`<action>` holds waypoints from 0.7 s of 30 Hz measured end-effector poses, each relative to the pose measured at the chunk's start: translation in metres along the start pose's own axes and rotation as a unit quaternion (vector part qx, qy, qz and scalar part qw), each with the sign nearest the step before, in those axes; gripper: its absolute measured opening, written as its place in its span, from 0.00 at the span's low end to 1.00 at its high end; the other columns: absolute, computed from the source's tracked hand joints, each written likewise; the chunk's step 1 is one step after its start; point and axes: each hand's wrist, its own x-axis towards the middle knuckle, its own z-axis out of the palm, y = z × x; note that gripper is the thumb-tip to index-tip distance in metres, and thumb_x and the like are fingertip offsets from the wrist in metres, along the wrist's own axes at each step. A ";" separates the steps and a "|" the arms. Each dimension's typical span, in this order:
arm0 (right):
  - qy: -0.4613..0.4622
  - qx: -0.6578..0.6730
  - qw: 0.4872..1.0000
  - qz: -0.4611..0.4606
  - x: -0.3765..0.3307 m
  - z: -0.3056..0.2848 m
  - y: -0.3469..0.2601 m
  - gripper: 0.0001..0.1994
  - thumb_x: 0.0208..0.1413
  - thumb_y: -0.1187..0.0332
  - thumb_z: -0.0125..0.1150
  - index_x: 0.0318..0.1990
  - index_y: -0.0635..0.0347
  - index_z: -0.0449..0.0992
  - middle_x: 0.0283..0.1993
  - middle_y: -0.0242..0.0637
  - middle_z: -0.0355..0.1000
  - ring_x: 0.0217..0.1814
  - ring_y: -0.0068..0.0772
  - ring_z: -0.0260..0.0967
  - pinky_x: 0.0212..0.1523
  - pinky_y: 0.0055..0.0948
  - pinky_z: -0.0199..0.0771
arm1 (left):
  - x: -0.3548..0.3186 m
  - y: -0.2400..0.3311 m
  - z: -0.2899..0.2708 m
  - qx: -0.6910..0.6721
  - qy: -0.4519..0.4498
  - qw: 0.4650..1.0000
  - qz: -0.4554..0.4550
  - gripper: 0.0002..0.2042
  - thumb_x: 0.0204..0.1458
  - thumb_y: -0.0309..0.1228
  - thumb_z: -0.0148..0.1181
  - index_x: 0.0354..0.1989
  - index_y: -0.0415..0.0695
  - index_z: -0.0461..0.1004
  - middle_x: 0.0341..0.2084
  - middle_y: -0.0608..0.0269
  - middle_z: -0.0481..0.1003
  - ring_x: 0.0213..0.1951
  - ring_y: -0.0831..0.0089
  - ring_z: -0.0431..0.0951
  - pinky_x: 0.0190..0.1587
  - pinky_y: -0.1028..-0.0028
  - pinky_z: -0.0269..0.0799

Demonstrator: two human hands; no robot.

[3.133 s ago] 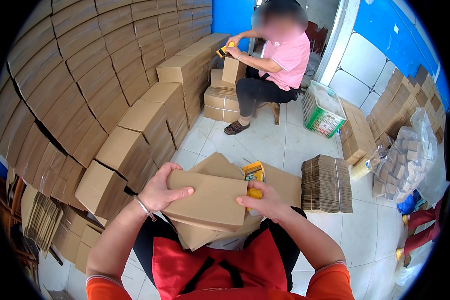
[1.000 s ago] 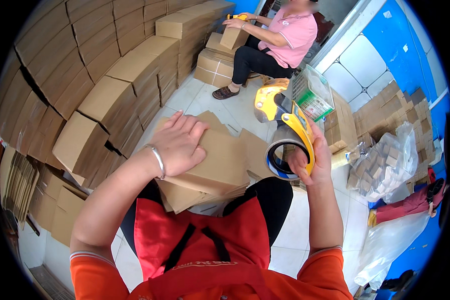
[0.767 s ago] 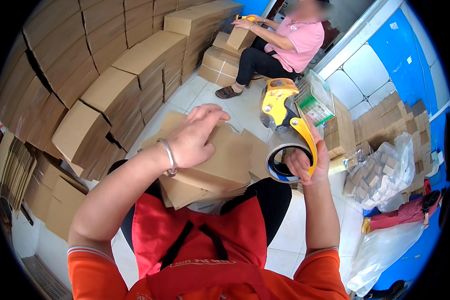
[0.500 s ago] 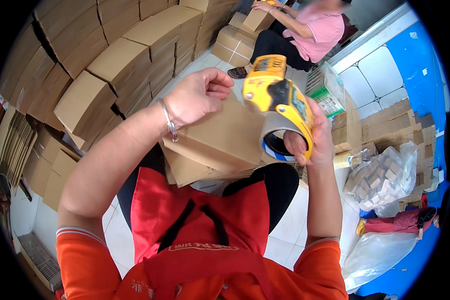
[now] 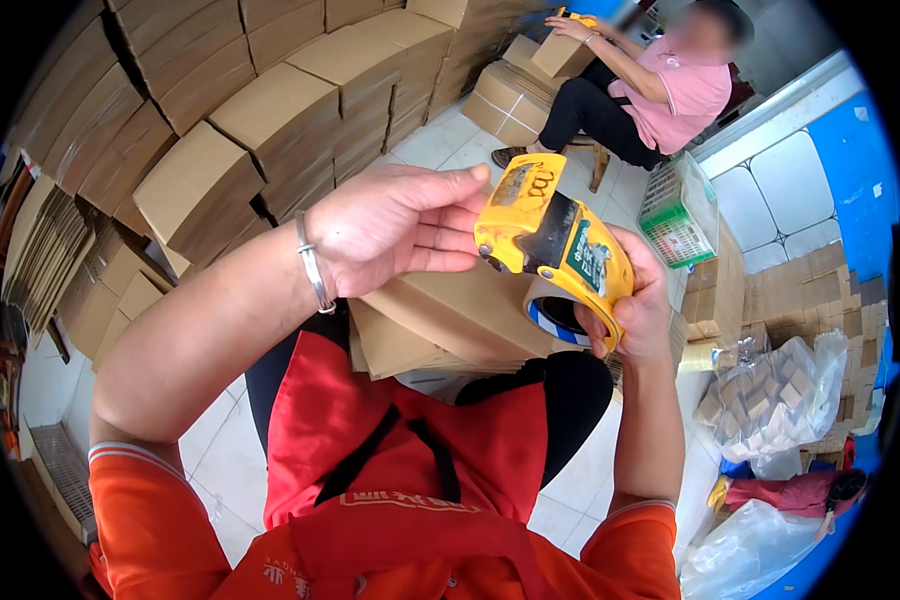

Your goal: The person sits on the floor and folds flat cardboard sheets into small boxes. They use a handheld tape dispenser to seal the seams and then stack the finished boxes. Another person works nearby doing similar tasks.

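Apron (image 5: 410, 470) in red covers your lap at the near edge, over orange sleeves. Just above it, your right hand (image 5: 638, 305) is closed around the yellow tape dispenser (image 5: 555, 245); the fingers wrap its handle from the right side, and the roll of tape (image 5: 560, 310) with a blue core sits under the yellow body, against your palm. Your left hand (image 5: 395, 225) comes from the left, with a metal bracelet (image 5: 313, 262) on the wrist. It is not closed on anything: the fingers are stretched toward the front end of the dispenser, and the fingertips touch its yellow top near the blade end. So the dispenser lies between your two hands, carried by the right one and only touched by the left one.

Under both hands, a flat cardboard box (image 5: 460, 315) rests on your knees, with more folded cardboard below it.

Further away, on your left, stacks of closed brown cartons (image 5: 270, 110) rise like a wall. On your right you see a green plastic basket (image 5: 678, 210), low piles of flat cardboard (image 5: 780, 290), and clear plastic bags (image 5: 770, 385) with small brown pieces inside. At the far end, another person in a pink shirt (image 5: 660, 85) sits on a stool and works on a carton.
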 end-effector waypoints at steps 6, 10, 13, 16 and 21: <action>-0.010 -0.016 1.000 0.005 -0.001 -0.002 0.000 0.41 0.40 0.60 0.76 0.59 0.74 0.62 0.43 0.47 0.75 0.17 0.23 0.70 0.10 0.19 0.69 | -0.001 -0.006 0.001 0.018 0.024 0.999 0.034 0.15 0.61 0.36 0.56 0.50 0.39 0.73 0.41 0.60 0.79 0.40 0.73 0.80 0.47 0.71 0.77; -0.010 -0.030 0.999 0.003 -0.002 -0.001 -0.002 0.41 0.40 0.60 0.77 0.59 0.74 0.63 0.43 0.46 0.75 0.18 0.22 0.71 0.11 0.18 0.70 | -0.001 -0.004 0.003 0.039 0.047 0.998 0.032 0.12 0.61 0.35 0.56 0.46 0.40 0.74 0.38 0.63 0.80 0.38 0.74 0.80 0.43 0.73 0.77; -0.024 -0.045 0.999 0.007 -0.001 -0.004 -0.002 0.41 0.41 0.60 0.76 0.60 0.73 0.63 0.44 0.45 0.75 0.18 0.22 0.71 0.12 0.18 0.70 | 0.001 -0.002 -0.001 -0.060 0.060 0.996 -0.004 0.09 0.61 0.33 0.54 0.43 0.42 0.75 0.35 0.65 0.79 0.34 0.77 0.79 0.38 0.76 0.75; -0.028 -0.078 0.996 0.015 0.002 -0.001 -0.008 0.40 0.43 0.59 0.76 0.60 0.72 0.63 0.44 0.43 0.75 0.19 0.21 0.71 0.13 0.17 0.69 | 0.001 0.001 0.004 -0.031 0.082 0.996 0.013 0.08 0.61 0.32 0.52 0.40 0.42 0.76 0.32 0.66 0.79 0.30 0.79 0.77 0.35 0.77 0.74; -0.061 -0.146 0.986 0.056 0.015 0.012 -0.021 0.35 0.49 0.63 0.71 0.62 0.70 0.63 0.44 0.39 0.74 0.23 0.20 0.71 0.17 0.19 0.71 | 0.005 0.004 -0.014 0.120 0.123 0.984 0.044 0.07 0.60 0.30 0.53 0.37 0.41 0.77 0.26 0.67 0.78 0.26 0.82 0.75 0.31 0.81 0.71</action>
